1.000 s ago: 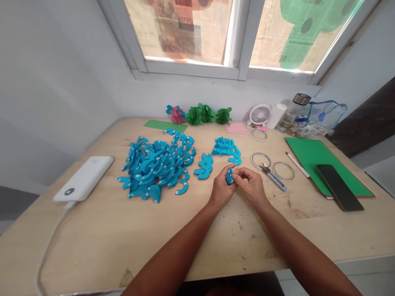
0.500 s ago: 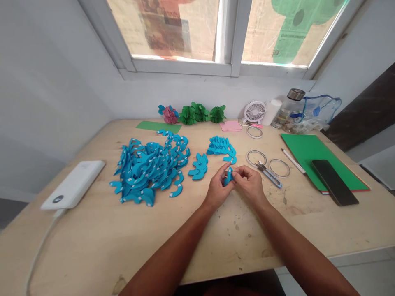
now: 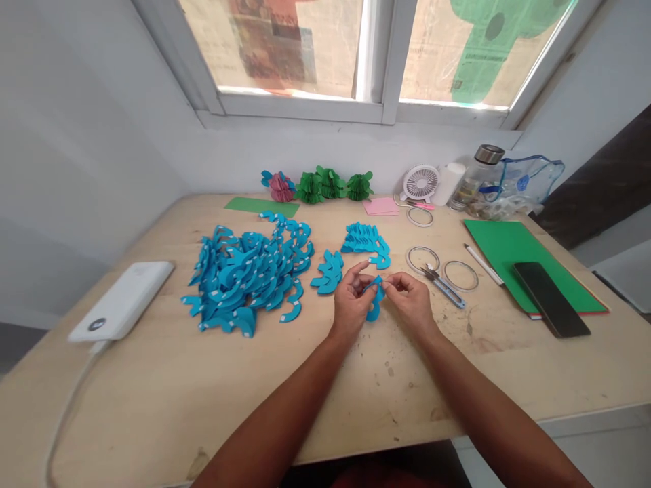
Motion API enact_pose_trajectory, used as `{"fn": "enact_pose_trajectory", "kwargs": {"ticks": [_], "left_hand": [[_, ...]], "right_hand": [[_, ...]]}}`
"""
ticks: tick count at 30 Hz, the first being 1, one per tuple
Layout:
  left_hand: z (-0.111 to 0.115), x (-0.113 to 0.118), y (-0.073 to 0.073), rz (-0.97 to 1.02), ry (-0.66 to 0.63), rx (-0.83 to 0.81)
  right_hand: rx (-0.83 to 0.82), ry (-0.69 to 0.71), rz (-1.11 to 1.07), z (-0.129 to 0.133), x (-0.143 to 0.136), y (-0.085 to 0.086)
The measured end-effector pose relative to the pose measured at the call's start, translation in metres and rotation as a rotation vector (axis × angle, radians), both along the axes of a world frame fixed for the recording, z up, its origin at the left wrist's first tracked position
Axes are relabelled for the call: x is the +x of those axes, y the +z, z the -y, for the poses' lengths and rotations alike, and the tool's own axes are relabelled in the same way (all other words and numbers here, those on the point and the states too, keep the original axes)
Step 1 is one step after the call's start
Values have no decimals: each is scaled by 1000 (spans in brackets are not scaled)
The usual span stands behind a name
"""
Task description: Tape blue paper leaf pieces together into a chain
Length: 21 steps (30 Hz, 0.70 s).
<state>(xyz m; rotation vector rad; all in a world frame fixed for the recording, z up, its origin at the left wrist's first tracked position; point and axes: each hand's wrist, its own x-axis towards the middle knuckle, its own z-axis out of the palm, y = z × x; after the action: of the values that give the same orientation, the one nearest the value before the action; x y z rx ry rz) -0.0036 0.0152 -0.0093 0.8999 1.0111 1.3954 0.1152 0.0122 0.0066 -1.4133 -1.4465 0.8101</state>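
Head view, blue paper piece [image 3: 375, 306] between both hands' fingertips [image 3: 384, 284]

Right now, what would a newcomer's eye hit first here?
The big heap of bright blue paper pieces on the left half of the table. Next, the left hand and right hand working a blue piece near the center. Behind them, green paper figures stand along the wall.

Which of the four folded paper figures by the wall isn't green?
The leftmost figure, pink with blue bits; the other three figures are green.
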Motion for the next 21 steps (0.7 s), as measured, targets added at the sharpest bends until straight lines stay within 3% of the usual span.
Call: {"fn": "enact_pose_trajectory", "kwargs": {"ticks": [15,21], "left_hand": [[3,2,4,2,16,-31],[3,1,5,-2,-2,-32]], "right_hand": [[37,-41,-32,-1,-2,-7],[176,-66,60,1,-1,-6]]}}
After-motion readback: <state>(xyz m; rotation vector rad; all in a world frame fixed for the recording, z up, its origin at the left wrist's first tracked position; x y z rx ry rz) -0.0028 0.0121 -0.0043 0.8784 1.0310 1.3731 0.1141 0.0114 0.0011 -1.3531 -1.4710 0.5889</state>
